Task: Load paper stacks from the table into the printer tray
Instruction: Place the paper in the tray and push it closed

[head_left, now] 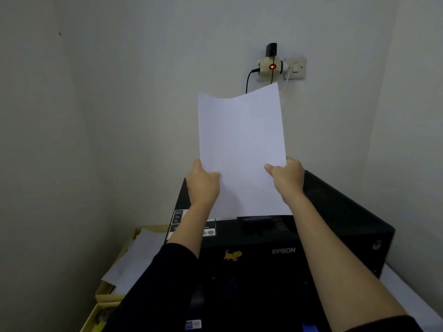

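Paper stack (242,144) held upright over the far top of the printer (335,224), long axis running up-down, short bottom edge lowest. Top edge sags a bit, curling toward the far wall. Looks thin, cannot count the sheets.

Left hand (202,185) pinches the stack's left edge low down, thumb on the near face, fingers behind and hidden. Right hand (287,180) does the same on the right edge, thumb on the near face. Both sit at about the same height, one on each side, neither clearly nearer the printer.

Key relation: the bottom edge sits right at the rear feed tray (181,202), the black support rising behind the paper at the printer's far top. The stack lies directly above the opening, so the likely move is straight down along the long axis. Cannot tell whether the bottom edge is already inside the slot or just touching its lip; the sheet hides that.

Judgement: insertion step, the stack roughly squared to the opening, leaning slightly right at the top.

Left of the printer, a yellow box (105,289) with loose sheets (134,259). On the far wall, a plug adapter (269,65) with a red light, beside a wall switch (296,67).
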A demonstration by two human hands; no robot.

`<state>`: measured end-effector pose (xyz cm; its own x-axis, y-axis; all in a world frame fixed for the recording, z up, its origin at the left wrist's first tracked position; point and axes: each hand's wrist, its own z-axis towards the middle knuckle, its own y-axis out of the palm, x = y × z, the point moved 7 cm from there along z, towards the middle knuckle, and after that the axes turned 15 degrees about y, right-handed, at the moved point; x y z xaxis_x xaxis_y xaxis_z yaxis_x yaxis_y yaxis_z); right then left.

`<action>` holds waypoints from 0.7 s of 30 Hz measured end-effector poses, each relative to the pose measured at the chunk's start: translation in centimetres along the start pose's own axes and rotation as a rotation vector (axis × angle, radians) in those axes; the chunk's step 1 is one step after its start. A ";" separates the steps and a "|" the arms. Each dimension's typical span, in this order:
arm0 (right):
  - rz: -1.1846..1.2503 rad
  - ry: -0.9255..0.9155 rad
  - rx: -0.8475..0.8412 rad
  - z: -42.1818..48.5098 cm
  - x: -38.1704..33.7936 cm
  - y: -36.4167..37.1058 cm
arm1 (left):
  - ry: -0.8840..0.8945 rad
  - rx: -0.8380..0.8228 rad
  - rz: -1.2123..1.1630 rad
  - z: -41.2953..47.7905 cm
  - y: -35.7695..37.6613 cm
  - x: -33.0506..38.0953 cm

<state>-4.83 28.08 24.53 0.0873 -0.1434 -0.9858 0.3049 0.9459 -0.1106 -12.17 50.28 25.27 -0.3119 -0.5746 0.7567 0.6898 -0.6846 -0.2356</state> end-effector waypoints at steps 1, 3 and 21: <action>-0.002 0.017 -0.001 -0.3 0.5 -0.6 | -0.016 -0.017 -0.018 -0.6 0.3 0.0; -0.002 0.061 -0.002 -1.0 1.8 -2.0 | -0.059 -0.044 -0.055 -2.1 0.9 -0.4; 0.025 0.289 -0.104 -12.7 16.5 -16.2 | -0.306 0.004 -0.159 -26.9 1.9 -0.6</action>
<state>-20.32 14.07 8.44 -0.1841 -0.0446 -0.9819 0.2063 0.9750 -0.0830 -28.25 37.23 7.99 -0.2057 -0.2997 0.9316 0.6512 -0.7525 -0.0983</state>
